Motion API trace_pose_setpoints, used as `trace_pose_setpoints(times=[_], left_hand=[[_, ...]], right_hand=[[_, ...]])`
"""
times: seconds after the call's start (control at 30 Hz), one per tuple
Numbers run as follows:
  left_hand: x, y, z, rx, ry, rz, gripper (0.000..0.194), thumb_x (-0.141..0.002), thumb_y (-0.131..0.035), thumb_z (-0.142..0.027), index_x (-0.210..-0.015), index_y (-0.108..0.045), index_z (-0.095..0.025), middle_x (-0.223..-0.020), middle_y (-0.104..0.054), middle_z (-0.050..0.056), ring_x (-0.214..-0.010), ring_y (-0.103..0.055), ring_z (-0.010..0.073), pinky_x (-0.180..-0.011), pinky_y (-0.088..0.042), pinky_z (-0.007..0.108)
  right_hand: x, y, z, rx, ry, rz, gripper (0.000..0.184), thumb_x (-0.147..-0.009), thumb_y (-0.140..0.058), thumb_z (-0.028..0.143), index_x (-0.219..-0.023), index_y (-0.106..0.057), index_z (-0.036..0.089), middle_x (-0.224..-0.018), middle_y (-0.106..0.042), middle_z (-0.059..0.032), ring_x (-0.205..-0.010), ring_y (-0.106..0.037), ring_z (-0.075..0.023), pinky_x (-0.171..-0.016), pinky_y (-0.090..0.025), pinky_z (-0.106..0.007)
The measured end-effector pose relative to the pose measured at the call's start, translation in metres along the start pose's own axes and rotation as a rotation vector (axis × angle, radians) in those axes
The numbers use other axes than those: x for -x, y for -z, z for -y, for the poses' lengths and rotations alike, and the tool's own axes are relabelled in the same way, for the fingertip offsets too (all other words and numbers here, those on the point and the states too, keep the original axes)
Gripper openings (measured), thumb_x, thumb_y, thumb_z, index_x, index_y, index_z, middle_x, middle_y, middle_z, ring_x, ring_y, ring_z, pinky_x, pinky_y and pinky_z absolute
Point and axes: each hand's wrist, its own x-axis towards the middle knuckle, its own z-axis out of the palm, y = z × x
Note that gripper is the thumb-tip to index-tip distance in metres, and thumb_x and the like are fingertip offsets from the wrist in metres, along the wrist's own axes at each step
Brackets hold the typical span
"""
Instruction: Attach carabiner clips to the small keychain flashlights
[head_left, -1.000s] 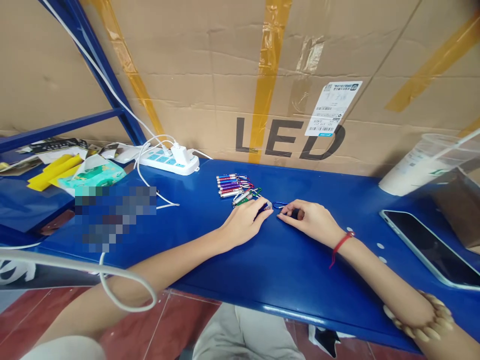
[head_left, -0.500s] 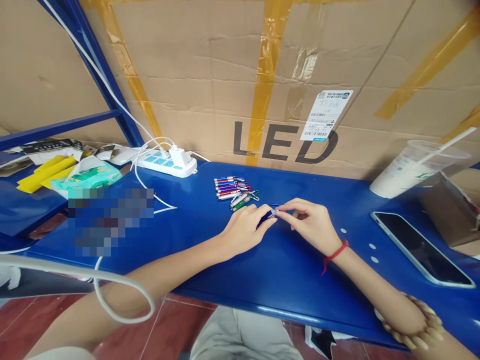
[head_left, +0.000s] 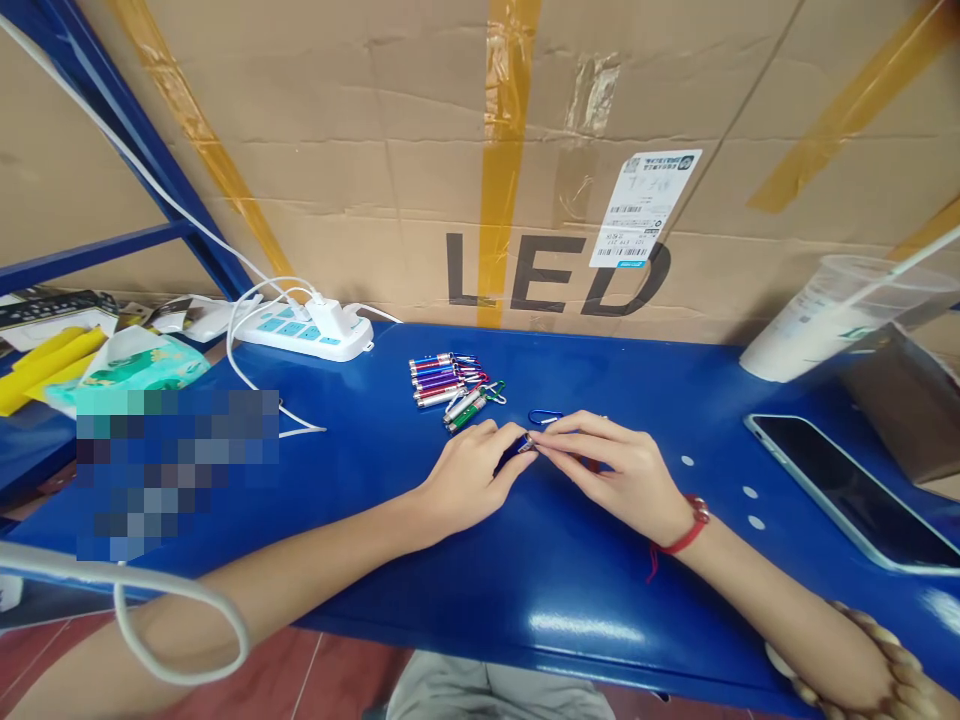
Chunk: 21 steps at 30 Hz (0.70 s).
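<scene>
a small dark-blue piece (head_left: 527, 441) with a shiny end was just above the tabletop (head_left: 570, 590), between the two hands. the left hand (head_left: 465, 480) had its fingers closed around the body, probably to steady it, while the right hand (head_left: 630, 465) had its fingers pinched on the shiny end, a grip that suited so small a part. what the fingers covered could not be told. a blue clip (head_left: 545, 416) lay just beyond the right fingertips; whether it was joined to the piece was hidden. beside the left hand, colourful metal tubes (head_left: 439, 380) with clips lay closely side by side, perhaps to keep them together and within reach. farther out, the phone (head_left: 855, 490) and the tilted-looking cup (head_left: 799, 325) were on the right, apart from the handwork, and the power strip (head_left: 304, 332) sat near the cardboard (head_left: 405, 200).
</scene>
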Motion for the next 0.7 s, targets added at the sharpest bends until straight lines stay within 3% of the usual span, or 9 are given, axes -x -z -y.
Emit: trace_pose_setpoints(times=[0.23, 0.47, 0.57, 0.7], left_hand=[[0.000, -0.001, 0.000, 0.017, -0.002, 0.017, 0.015, -0.091, -0.041, -0.028, -0.091, -0.055, -0.020, -0.069, -0.055, -0.001, -0.069, -0.055, 0.0166, -0.063, -0.042, 0.025], [-0.002, -0.002, 0.002, 0.011, 0.033, 0.009, 0.014, -0.090, -0.044, -0.027, -0.094, -0.056, -0.020, -0.070, -0.054, 0.000, -0.070, -0.055, 0.0165, -0.064, -0.043, 0.025], [-0.002, -0.001, 0.001, 0.039, 0.036, 0.016, 0.015, -0.091, -0.042, -0.028, -0.091, -0.056, -0.021, -0.070, -0.055, -0.001, -0.072, -0.055, 0.0164, -0.066, -0.043, 0.025], [-0.002, 0.000, 0.000, 0.066, 0.058, 0.023, 0.016, -0.092, -0.040, -0.029, -0.091, -0.054, -0.023, -0.072, -0.056, -0.001, -0.075, -0.056, 0.0162, -0.066, -0.042, 0.025]], right_hand=[[0.001, -0.001, -0.002, -0.015, 0.025, 0.029, 0.017, -0.085, -0.053, 0.021, -0.091, -0.068, 0.022, -0.091, -0.067, -0.0047, -0.078, -0.064, -0.0151, -0.066, -0.051, -0.024], [-0.003, 0.002, 0.001, -0.159, -0.109, 0.174, 0.018, -0.085, -0.052, 0.028, -0.092, -0.065, 0.019, -0.096, -0.062, -0.0046, -0.053, -0.055, -0.0070, -0.046, -0.044, -0.019], [-0.008, 0.011, -0.005, -0.045, -0.179, 0.101, 0.019, -0.085, -0.052, 0.031, -0.085, -0.066, 0.019, -0.089, -0.064, -0.0026, -0.053, -0.055, -0.0072, -0.047, -0.042, -0.019], [-0.012, 0.027, -0.025, 0.281, -0.323, -0.065, 0.018, -0.081, -0.057, 0.036, -0.083, -0.068, 0.023, -0.085, -0.067, 0.0007, -0.049, -0.056, -0.0072, -0.048, -0.040, -0.020]])
